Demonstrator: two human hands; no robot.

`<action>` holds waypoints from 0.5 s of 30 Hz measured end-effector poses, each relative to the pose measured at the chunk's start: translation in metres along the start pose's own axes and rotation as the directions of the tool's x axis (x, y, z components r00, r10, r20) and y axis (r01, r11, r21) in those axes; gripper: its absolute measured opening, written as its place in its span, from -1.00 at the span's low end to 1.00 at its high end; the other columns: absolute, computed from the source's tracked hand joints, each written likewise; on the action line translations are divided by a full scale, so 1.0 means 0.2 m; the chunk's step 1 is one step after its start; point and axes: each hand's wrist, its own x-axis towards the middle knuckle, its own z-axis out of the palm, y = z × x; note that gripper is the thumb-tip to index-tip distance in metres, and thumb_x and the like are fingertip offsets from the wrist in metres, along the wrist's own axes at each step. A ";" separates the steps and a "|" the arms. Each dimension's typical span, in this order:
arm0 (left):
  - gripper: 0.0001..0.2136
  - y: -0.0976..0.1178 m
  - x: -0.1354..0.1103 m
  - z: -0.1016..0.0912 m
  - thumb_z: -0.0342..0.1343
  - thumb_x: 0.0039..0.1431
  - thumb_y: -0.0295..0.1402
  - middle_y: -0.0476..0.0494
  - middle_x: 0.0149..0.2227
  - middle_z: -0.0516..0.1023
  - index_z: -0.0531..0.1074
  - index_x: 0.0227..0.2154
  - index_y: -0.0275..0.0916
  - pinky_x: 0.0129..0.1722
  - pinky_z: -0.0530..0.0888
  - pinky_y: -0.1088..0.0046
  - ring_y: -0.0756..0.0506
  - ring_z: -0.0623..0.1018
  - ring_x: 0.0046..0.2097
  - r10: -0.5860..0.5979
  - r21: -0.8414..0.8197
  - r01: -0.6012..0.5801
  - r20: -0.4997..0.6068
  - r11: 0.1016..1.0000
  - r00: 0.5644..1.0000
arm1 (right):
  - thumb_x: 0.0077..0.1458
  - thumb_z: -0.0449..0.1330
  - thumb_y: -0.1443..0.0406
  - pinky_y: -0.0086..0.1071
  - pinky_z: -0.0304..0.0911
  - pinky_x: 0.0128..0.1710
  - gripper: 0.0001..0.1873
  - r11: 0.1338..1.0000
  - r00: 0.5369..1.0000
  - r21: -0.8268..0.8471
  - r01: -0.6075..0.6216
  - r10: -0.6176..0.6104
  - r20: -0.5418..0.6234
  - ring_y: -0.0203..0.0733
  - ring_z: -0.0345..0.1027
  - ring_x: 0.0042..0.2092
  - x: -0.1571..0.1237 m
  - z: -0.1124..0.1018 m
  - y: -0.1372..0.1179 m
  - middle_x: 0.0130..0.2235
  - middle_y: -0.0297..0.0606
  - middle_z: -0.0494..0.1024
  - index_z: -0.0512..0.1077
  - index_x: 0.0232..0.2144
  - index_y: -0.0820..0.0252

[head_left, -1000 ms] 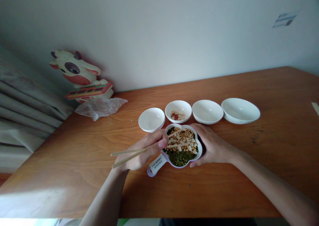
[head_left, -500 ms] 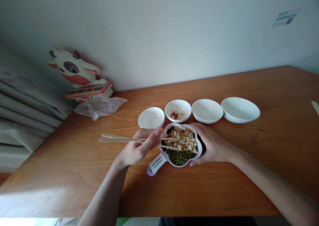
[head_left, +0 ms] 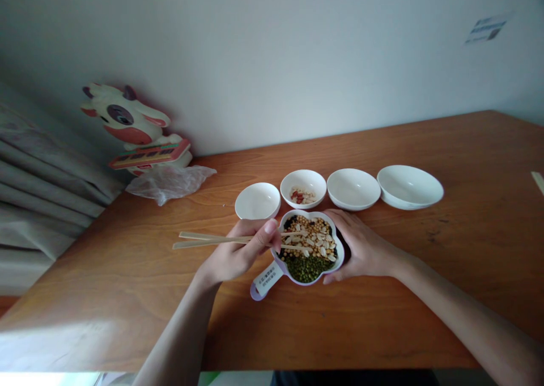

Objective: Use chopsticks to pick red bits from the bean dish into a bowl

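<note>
My left hand [head_left: 242, 250] grips a pair of wooden chopsticks [head_left: 204, 241], their tips over the peanuts [head_left: 317, 241] in a lilac-rimmed, flower-shaped dish [head_left: 269, 278] with a labelled handle. Green mung beans [head_left: 308, 268], yellow beans and some dark beans share that dish. My right hand [head_left: 361, 247] is wrapped round the dish's right side. Just behind stands a white bowl [head_left: 317, 179] with a few pale and red peanuts [head_left: 302, 195] in it. Whether the chopsticks pinch a peanut is too small to tell.
White bowls with nothing in them flank it: one on the left [head_left: 257, 200], two on the right [head_left: 353, 189], [head_left: 410, 186]. A cow-shaped toy keyboard [head_left: 148, 153] and a crumpled plastic bag [head_left: 172, 183] lie at the back left. A pale stick end [head_left: 538, 182] shows at the right edge.
The chopstick tips have come closer together and risen slightly over the peanuts, while their rear ends have spread and tilted. My right hand and the dish stay in place.
</note>
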 end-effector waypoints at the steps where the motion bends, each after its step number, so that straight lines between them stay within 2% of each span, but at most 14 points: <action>1: -0.36 0.00 0.00 0.00 -0.06 0.65 0.10 -0.08 -0.49 0.48 0.56 -0.44 -0.26 -0.43 0.34 0.47 -0.01 0.39 -0.44 -0.021 -0.031 0.021 0.001 0.999 1.000 | -0.23 0.63 -0.33 0.39 0.30 0.42 0.43 1.000 1.000 -0.002 -0.003 0.003 0.002 0.50 0.36 0.40 0.00 0.00 0.00 0.40 0.05 0.43 0.12 0.52 -0.13; 4: -0.33 -0.01 -0.01 0.00 -0.08 0.65 0.12 -0.08 -0.48 0.48 0.54 -0.48 -0.25 -0.39 0.36 0.43 -0.03 0.39 -0.42 -0.059 -0.091 0.059 0.000 0.994 0.998 | -0.24 0.64 -0.33 0.42 0.28 0.43 0.44 1.000 1.000 -0.008 -0.010 0.010 0.006 0.51 0.34 0.41 0.00 0.00 0.01 0.41 0.06 0.41 0.10 0.52 -0.12; 9: -0.32 -0.01 0.00 0.01 -0.09 0.63 0.18 -0.08 -0.44 0.48 0.46 -0.50 -0.23 -0.31 0.39 0.39 -0.05 0.40 -0.38 -0.055 -0.121 0.051 -0.033 0.991 0.998 | -0.26 0.65 -0.32 0.44 0.29 0.41 0.47 1.000 1.000 0.003 -0.003 0.003 -0.005 0.52 0.36 0.39 -0.01 0.01 0.01 0.41 0.06 0.42 0.10 0.54 -0.14; 15: -0.31 -0.02 0.00 0.02 -0.14 0.64 0.17 -0.10 -0.40 0.54 0.55 -0.42 -0.25 -0.29 0.39 0.40 -0.06 0.43 -0.35 -0.063 -0.059 0.060 -0.051 0.996 0.997 | -0.22 0.62 -0.35 0.39 0.29 0.44 0.44 1.000 1.000 -0.015 0.000 0.000 -0.003 0.51 0.35 0.41 -0.01 0.01 0.01 0.42 0.09 0.41 0.10 0.53 -0.09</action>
